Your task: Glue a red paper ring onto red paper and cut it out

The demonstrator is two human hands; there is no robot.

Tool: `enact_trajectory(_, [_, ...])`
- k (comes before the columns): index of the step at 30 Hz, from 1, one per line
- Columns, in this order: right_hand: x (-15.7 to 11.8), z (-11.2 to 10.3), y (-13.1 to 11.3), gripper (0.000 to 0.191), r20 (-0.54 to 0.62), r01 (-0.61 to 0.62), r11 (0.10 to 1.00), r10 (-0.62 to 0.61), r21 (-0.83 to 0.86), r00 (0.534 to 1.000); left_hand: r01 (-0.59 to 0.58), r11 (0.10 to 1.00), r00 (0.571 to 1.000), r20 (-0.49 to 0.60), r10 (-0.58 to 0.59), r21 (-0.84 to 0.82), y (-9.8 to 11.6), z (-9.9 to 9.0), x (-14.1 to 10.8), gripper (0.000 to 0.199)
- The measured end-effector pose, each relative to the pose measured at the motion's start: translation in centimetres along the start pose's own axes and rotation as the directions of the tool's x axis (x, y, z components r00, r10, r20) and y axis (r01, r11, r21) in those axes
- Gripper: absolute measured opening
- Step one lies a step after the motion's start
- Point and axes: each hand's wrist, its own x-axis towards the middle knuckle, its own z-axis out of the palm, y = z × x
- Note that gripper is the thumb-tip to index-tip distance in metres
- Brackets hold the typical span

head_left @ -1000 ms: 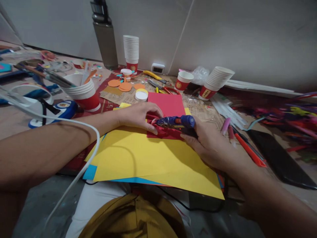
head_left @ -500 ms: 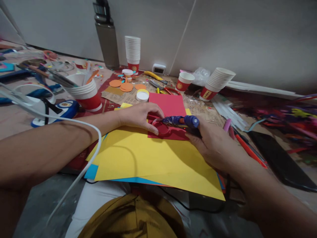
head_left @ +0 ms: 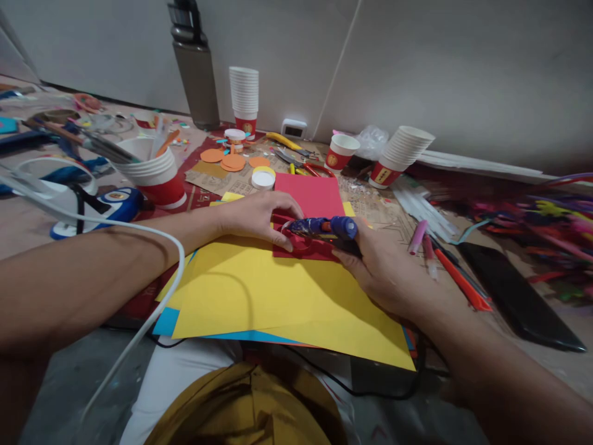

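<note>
My right hand [head_left: 380,262] is wrapped around a dark blue hot glue gun [head_left: 324,227], its nozzle pointing left over a red paper sheet [head_left: 308,193]. A thin red ring [head_left: 303,247] lies on the lower part of that sheet, partly hidden under the gun. On the ring's left side rests my left hand [head_left: 254,217], with thumb and index finger apart and their tips near its edge. The nozzle tip is between these fingertips. Under the red sheet lies a large yellow sheet [head_left: 278,290], with a blue sheet [head_left: 167,322] showing below it.
White cable [head_left: 178,266] loops over my left forearm. Paper cups with brushes [head_left: 162,179] stand at left. Behind are orange discs [head_left: 231,162], a white lid [head_left: 263,180], pliers [head_left: 287,142], cup stacks [head_left: 244,93] and a bottle [head_left: 197,80]. A phone [head_left: 519,296] and markers [head_left: 419,237] lie right.
The glue gun's nozzle has shifted slightly left along the ring, covering more of it. My left hand stays on the red sheet. The whole view has shifted a little.
</note>
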Motion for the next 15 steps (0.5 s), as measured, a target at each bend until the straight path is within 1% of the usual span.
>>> enact_trajectory(4, [-0.05, -0.1, 0.37, 0.023, -0.024, -0.037, 0.998, 0.035, -0.06, 0.999, 0.01, 1.0, 1.0, -0.017, -0.01, 0.01, -0.1, 0.07, -0.04, 0.05])
enact_trajectory(8, [-0.28, -0.34, 0.8, 0.024, -0.02, -0.071, 0.991, 0.069, -0.11, 0.997, 0.007, 1.0, 1.0, -0.012, -0.007, 0.0, -0.23, 0.05, 0.0, 0.049])
enact_trajectory(10, [-0.36, -0.39, 0.94, 0.023, -0.017, -0.06, 0.994, 0.058, -0.093, 0.998, 0.013, 1.0, 1.0, -0.016, -0.014, -0.01, -0.27, 0.05, 0.02, 0.05])
enact_trajectory(15, [-0.41, -0.18, 0.73, 0.019, -0.024, -0.014, 0.999, 0.015, 0.043, 1.0, 0.028, 1.0, 1.0, -0.014, -0.028, -0.013, -0.2, 0.07, 0.0, 0.051])
